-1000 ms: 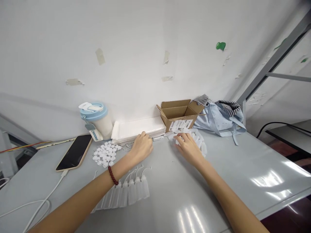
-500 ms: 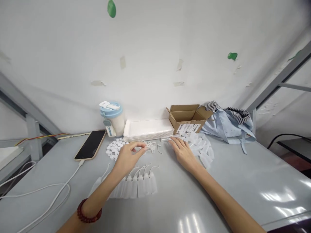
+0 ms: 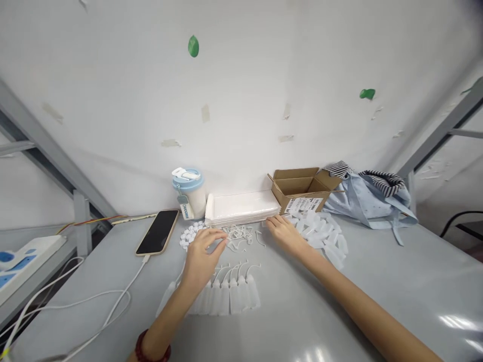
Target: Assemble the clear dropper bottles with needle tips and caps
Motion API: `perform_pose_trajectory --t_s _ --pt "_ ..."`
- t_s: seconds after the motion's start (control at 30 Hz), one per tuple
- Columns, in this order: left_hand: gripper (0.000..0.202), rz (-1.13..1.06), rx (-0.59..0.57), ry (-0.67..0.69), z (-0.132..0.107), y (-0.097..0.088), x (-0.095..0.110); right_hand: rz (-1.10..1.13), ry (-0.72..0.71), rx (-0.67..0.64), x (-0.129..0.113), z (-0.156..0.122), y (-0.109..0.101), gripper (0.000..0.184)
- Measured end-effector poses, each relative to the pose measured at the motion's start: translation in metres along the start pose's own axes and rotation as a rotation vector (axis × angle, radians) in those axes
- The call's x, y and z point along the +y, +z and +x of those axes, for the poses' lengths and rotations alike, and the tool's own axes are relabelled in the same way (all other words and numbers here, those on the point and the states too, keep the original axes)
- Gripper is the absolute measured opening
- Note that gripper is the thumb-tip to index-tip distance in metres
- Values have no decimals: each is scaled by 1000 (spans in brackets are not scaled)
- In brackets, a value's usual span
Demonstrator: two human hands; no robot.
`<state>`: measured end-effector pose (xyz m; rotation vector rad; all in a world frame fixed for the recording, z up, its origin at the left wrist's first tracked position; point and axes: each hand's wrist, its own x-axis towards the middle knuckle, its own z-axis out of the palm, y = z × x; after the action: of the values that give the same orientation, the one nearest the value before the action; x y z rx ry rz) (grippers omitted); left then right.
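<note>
My left hand (image 3: 202,251) hovers over a tangle of thin white curved nozzle tips (image 3: 239,235), fingers bent in a pinch at the tips' left edge; what it holds is too small to name. My right hand (image 3: 284,232) lies flat with fingers stretched toward the stack of white trays (image 3: 241,207), beside a pile of small translucent bottles (image 3: 320,232). A row of several capped bottles with curved tips (image 3: 230,294) lies just below my left hand. A heap of small white caps (image 3: 188,234) sits left of it.
A phone (image 3: 157,239) on a white cable lies at the left. A blue-lidded cup (image 3: 188,191) stands by the wall. An open cardboard box (image 3: 300,188) and a light-blue garment (image 3: 372,201) are at the back right. A grey metal frame (image 3: 45,151) rises at the left.
My left hand has pulled back from the tray stack toward the nozzle tips and closed into a pinch. My right hand shifted left to the tray's corner. The view has panned left.
</note>
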<state>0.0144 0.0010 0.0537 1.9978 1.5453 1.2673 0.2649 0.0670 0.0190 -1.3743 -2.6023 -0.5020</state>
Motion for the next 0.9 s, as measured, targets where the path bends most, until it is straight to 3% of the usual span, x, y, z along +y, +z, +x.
perform_pose_trajectory --t_s 0.13,0.3,0.4,0.5,0.6,0.67,0.9 --pt "12 -38 142 43 -4 -6 7 -34 18 -9 2 -13 0 32" --pt "6 -60 167 174 -14 -1 8 -39 24 15 4 -30 -3 29" --pt "6 -57 136 144 -19 5 11 169 75 212 -6 -36 -14 24" --pt "8 -66 89 61 -23 10 17 659 209 461 -28 -38 -32 6" --pt "7 -78 49 7 -25 14 22 1222 374 338 -52 -38 -48 16" --pt "6 -76 21 -18 -27 15 24 1505 408 219 -63 -37 -54 22" --pt "8 -105 -41 13 -30 18 30 1861 463 53 -76 -39 -57 25"
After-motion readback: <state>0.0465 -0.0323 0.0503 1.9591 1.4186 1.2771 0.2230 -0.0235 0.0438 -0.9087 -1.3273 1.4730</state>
